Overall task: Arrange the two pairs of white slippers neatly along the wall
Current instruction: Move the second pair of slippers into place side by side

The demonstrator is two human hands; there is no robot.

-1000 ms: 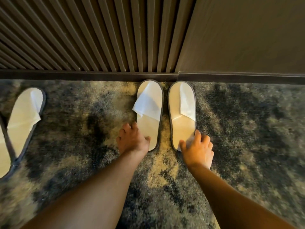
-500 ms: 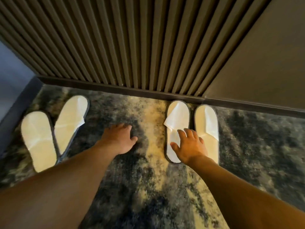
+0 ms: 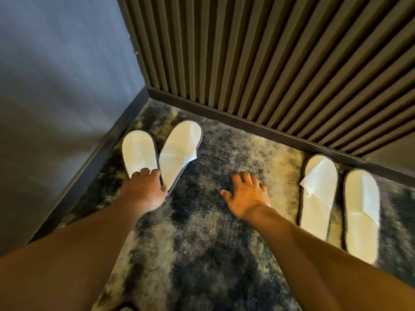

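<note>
On a mottled grey-and-cream carpet at the corner of a room, two pairs of white slippers sit near a ribbed brown wall panel. All four are flat, open-backed slippers with thin dark edging around the soles and a white band folded over the toe.

Nearest the corner, the left pair splays in a V, heels meeting and toes spread apart, close to the dark skirting of a plain grey wall. The person's left hand rests on the heels of this pair, fingers curled over the back edge of the leftmost slipper; whether it actually grips cannot be told.

Further along, the right pair lies side by side and parallel, toes just short of the skirting under the ribbed panel, with a narrow strip of carpet between the two.

Between the pairs, the right hand is spread wide and holds nothing, palm down over bare carpet, well clear of either pair.
</note>
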